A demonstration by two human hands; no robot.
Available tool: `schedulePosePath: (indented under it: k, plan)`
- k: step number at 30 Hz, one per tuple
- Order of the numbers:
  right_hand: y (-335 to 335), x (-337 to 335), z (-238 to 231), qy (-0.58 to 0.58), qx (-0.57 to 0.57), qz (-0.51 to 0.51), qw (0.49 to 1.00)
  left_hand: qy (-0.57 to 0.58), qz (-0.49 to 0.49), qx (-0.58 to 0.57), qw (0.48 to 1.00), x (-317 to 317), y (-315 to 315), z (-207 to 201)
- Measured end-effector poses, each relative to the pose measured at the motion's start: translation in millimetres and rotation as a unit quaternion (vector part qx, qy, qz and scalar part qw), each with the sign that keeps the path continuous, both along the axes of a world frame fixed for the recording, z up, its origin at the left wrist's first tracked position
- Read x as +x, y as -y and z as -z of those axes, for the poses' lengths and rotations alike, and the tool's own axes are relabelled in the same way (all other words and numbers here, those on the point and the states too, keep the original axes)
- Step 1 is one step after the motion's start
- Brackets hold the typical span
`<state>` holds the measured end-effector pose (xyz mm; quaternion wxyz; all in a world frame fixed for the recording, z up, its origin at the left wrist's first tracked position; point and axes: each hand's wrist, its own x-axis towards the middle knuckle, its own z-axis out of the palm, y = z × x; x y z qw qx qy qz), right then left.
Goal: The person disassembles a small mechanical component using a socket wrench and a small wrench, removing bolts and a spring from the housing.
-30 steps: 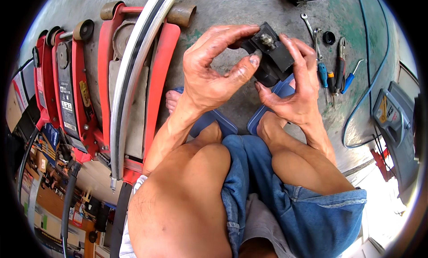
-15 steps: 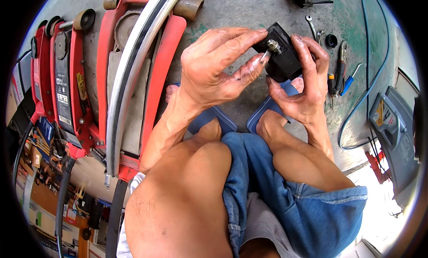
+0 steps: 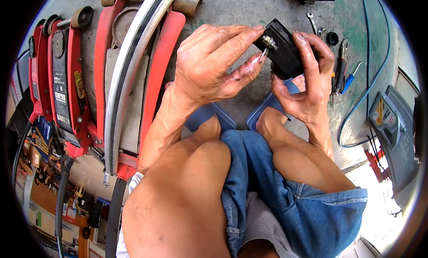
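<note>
Above my feet, a boxy black plastic part (image 3: 287, 53) is held up in front of me, slightly tilted. A metal bolt with a nut (image 3: 269, 42) sticks out of its left side. My right hand (image 3: 310, 75) grips the part from the right, fingers along its upper edge and thumb below. My left hand (image 3: 214, 64) is closed at the other side: its index fingertip rests at the part's upper left edge, and its thumb tip is against a thin metal end by the nut. Dark grime marks the fingers of both hands.
On the floor to the right lie a wrench (image 3: 311, 19), a black ring (image 3: 332, 38), pliers (image 3: 342, 61) and a blue-handled pick (image 3: 350, 83). A blue hose (image 3: 368, 57) curves past them. Red floor jacks (image 3: 162, 66) and a wheel rim (image 3: 129, 66) stand at left.
The black part has turned slightly in my hands and shifted a little up. Both hands keep their hold, with my left hand slightly further left and up.
</note>
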<state>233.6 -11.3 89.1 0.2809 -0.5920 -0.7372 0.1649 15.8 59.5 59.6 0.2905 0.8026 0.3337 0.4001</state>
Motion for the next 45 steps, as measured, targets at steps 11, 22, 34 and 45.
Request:
schedulePosePath:
  k: [11,22,34,45]
  plan:
    - [1,1,-3,0.021,-0.004,0.002,1.000,-0.021,0.013,0.018,1.000,-2,-2,2]
    - [2,2,-7,0.049,0.001,0.000,0.999,-0.028,0.023,0.021,0.999,-4,-2,2]
    - [0,1,-10,0.085,0.020,-0.011,0.996,-0.010,0.014,0.056,0.998,-4,-3,12]
    - [0,1,-8,0.097,0.029,-0.013,0.995,-0.026,0.009,0.062,0.998,-3,-3,13]
